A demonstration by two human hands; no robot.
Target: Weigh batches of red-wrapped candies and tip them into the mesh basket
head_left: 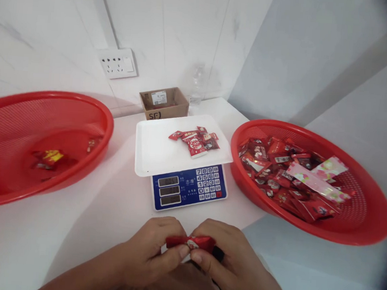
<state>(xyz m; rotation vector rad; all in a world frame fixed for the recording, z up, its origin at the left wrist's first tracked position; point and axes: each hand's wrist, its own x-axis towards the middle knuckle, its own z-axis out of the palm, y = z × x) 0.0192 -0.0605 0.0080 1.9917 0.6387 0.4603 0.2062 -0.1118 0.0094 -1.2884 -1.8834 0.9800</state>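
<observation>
Close to my body, at the table's front edge, my left hand (158, 247) and my right hand (223, 254) pinch a small red candy packet (202, 241) between them. Both thumbs press on its near side, and the fingers curl behind it. A digital scale (190, 187) with a blue keypad stands just beyond the hands. On its white tray (156, 146) lies a small pile of red wrapped candies (196, 144).
A red basket (371, 221) on the right holds many wrapped candies and pink-patterned packets. Another red basket (99, 106), at left, has a few packets inside. Behind the scale stand a cardboard box (169, 112) and a clear bottle (197, 85) against the tiled wall.
</observation>
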